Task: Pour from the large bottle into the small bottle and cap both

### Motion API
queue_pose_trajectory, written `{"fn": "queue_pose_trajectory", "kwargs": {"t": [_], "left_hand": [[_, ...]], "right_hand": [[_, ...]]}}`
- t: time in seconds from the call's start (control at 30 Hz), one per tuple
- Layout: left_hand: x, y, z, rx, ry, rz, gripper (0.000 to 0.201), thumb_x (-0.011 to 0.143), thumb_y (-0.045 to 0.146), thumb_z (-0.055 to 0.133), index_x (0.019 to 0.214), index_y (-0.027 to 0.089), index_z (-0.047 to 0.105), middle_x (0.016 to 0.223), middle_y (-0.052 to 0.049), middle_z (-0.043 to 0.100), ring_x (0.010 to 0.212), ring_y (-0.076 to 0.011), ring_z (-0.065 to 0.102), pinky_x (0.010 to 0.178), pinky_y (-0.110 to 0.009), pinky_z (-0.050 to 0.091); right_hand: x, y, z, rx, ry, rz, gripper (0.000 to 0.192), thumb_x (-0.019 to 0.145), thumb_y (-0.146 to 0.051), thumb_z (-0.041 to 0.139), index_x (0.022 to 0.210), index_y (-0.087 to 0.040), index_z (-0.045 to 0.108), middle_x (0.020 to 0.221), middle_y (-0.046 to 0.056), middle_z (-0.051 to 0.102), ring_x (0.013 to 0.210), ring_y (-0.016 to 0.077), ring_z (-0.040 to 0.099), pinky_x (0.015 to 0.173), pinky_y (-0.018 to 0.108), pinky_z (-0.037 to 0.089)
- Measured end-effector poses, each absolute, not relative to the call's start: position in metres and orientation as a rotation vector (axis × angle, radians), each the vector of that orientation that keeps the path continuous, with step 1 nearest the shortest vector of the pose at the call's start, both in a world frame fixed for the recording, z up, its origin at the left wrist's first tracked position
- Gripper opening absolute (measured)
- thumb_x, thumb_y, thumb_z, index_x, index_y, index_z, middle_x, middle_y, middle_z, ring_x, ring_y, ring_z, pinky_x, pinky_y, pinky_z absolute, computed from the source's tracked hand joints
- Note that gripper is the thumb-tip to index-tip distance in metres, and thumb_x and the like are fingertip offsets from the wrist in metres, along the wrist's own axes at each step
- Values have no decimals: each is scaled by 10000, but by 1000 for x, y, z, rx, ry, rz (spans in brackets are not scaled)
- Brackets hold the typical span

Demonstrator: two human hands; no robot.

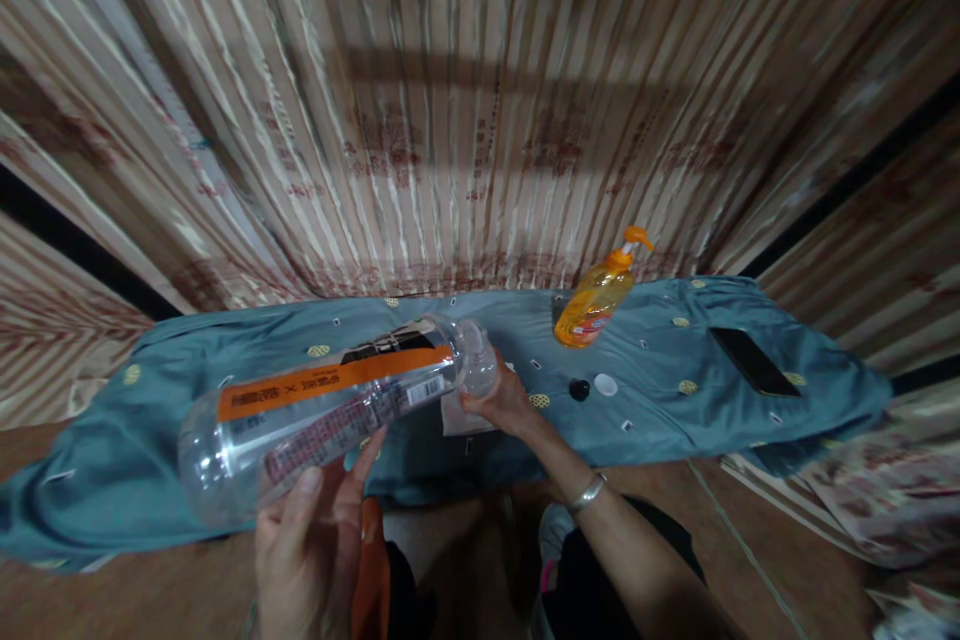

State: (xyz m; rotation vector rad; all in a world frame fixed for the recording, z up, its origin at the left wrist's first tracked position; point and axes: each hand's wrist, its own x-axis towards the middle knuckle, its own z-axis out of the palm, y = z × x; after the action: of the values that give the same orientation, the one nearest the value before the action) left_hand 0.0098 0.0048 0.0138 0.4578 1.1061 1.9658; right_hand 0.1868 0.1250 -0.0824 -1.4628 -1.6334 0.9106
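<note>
A large clear plastic bottle with an orange label band lies tilted sideways in the air, neck pointing right, above the blue cloth. My left hand holds it from below near its base. My right hand grips its neck end, with a whitish cloth or paper under the fingers. A bracelet sits on my right wrist.
On the blue cloth stand an orange pump bottle of liquid, a small black cap, a white cap and a dark phone to the right. Striped curtains hang behind. Wooden floor lies below.
</note>
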Motion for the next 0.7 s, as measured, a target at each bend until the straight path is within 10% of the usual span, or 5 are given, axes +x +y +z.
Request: {"fn": "queue_pose_trajectory", "kwargs": {"t": [0.7], "left_hand": [[8,3,13,451,1097,1961,324,686,299,849,986,225,749,1017,-34,742,1186,-325,624,957,-552,587]], "right_hand": [[187,126,-81,-1441,-1638,908,672,626,-229,771,1259,-207,548,1025,46,754,917,253,734,815,368,584]]}}
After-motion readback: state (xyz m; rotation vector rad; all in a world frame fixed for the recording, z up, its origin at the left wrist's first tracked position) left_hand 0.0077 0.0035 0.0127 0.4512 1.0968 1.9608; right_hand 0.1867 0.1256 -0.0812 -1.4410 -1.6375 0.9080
